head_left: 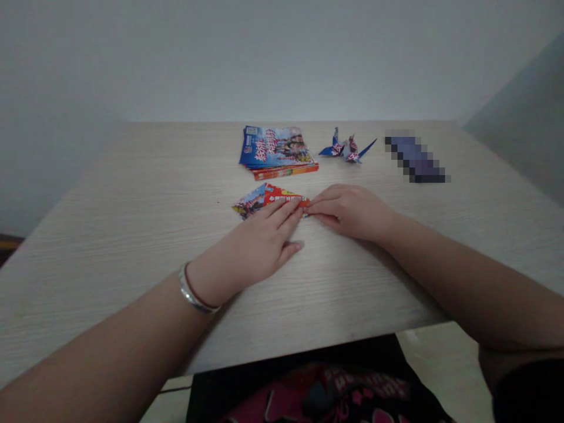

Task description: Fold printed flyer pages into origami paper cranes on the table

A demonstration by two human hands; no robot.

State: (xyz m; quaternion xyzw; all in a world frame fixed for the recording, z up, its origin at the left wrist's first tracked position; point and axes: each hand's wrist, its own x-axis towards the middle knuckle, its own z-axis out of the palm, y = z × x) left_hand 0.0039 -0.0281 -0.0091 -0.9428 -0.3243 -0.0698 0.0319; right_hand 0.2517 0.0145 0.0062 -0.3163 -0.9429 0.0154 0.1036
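Observation:
A folded piece of printed paper (264,198), red and blue, lies flat on the pale wooden table (132,223). My left hand (259,247) rests palm down with its fingers stretched flat over the paper's right part; a silver bangle and a red cord circle the wrist. My right hand (348,210) lies just to the right, fingers curled together, its fingertips pinching or pressing the paper's right corner where they meet the left fingertips.
A stack of blue and orange printed sheets (277,151) sits further back on the table. Two folded paper cranes (348,148) stand to its right. A dark blurred object (416,158) lies at the far right. The table's near edge is close to my lap.

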